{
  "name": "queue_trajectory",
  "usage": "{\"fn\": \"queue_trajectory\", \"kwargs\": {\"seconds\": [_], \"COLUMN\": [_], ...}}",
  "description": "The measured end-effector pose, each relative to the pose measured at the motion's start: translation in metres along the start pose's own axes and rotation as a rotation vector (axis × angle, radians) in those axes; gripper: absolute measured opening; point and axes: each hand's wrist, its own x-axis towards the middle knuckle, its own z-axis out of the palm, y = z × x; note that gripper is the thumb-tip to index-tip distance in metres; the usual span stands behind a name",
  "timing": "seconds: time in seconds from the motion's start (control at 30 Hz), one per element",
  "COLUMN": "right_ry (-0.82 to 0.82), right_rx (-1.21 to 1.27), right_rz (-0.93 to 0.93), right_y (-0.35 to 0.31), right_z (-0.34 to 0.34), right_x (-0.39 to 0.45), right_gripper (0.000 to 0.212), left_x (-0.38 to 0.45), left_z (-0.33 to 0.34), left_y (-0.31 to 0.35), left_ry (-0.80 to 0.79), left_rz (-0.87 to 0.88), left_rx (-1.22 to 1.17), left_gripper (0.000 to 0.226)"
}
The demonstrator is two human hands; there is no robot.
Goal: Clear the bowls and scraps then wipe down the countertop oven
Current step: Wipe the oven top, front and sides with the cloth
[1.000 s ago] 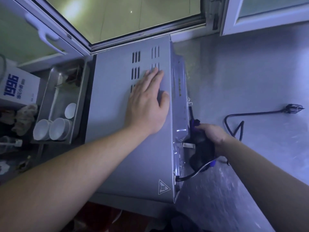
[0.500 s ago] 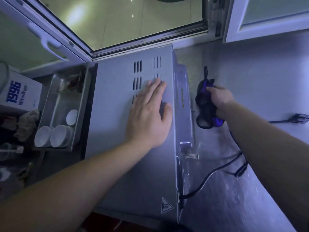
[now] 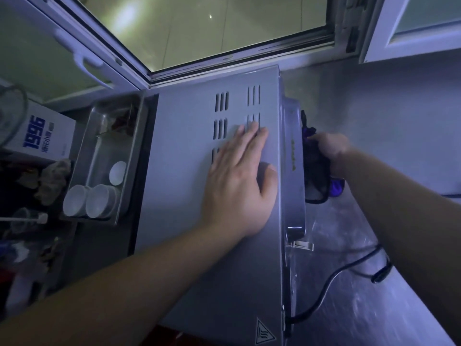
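On top of the oven the left hand is lying flat, bracing it, while the right hand is gripping a dark cloth against its rear side. Wiping step, I'd say; next probably needs dragging it along. 3 bowls are sitting in the tray beside the oven.

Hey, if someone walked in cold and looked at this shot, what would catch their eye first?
First, the grey oven filling the middle, with the left hand pressed flat on its top beside the vent slots. Next, the right hand gripping a dark cloth against the oven's right side, over the steel counter. On the left, a metal tray holds white bowls.
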Motion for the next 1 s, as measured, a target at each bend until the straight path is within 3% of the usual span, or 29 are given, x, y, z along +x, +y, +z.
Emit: {"fn": "queue_trajectory", "kwargs": {"seconds": [0.13, 0.33, 0.57, 0.7, 1.0], "right_ry": [0.005, -0.068, -0.088, -0.106, 0.100], "right_rx": [-0.151, -0.475, -0.505, -0.611, -1.040], "right_rz": [-0.113, -0.360, -0.518, -0.636, -1.007], "right_y": [-0.021, -0.058, -0.094, -0.102, -0.061], "right_z": [0.004, 0.005, 0.002, 0.006, 0.015], "right_x": [-0.002, -0.015, -0.047, -0.064, -0.083], "right_gripper": [0.009, 0.033, 0.020, 0.024, 0.029], "left_x": [0.000, 0.000, 0.000, 0.000, 0.001], "left_z": [0.000, 0.000, 0.000, 0.001, 0.002], "left_y": [0.000, 0.000, 0.000, -0.001, 0.001], "left_ry": [0.002, -0.005, 0.014, 0.028, 0.030], "left_rz": [0.002, 0.002, 0.002, 0.002, -0.002], "left_rx": [-0.004, -0.004, 0.007, 0.004, 0.024], "left_gripper": [0.061, 0.061, 0.060, 0.060, 0.060]}}
